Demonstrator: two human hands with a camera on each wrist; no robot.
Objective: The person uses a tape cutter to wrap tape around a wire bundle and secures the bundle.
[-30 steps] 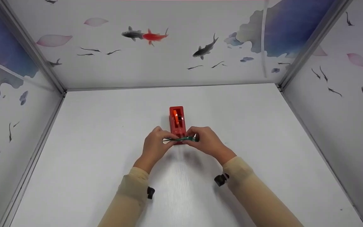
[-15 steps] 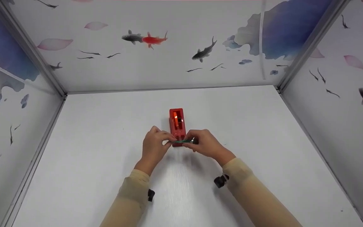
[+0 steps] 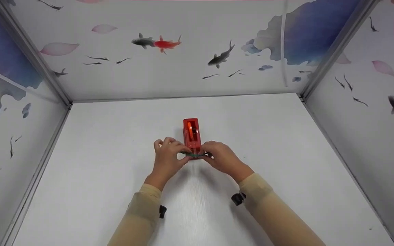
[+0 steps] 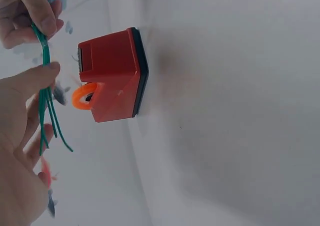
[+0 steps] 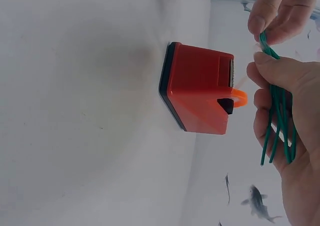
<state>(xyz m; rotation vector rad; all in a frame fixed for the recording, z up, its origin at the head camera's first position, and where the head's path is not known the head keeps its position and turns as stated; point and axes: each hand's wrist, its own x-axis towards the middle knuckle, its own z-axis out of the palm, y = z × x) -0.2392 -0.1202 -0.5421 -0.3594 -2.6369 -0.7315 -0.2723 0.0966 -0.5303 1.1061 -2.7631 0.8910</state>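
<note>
Both hands pinch a bundle of thin green wires [image 3: 196, 155], held sideways above the near end of a red tape dispenser [image 3: 191, 135]. Thumb and fingers of my left hand [image 3: 168, 157] grip one part of the bundle, while my right hand [image 3: 222, 155] pinches it close by. In the left wrist view, loose ends of the wires [image 4: 46, 49] hang past the left fingers. More ends of the wires [image 5: 280, 121] lie along the right palm in the right wrist view. The fingers cover parts of the bundle.
An orange tape roll [image 5: 240, 97] sits in the dispenser, whose serrated cutter [image 5: 231, 74] faces the hands. The dispenser stands on a white table [image 3: 115, 130]. Printed panels with fish enclose the back [image 3: 183, 75] and both sides.
The left hand slid to the wires' left tip, then back over them, so ends show left of its fingers again. The right fingers have closed in further. The dispenser stays put.
</note>
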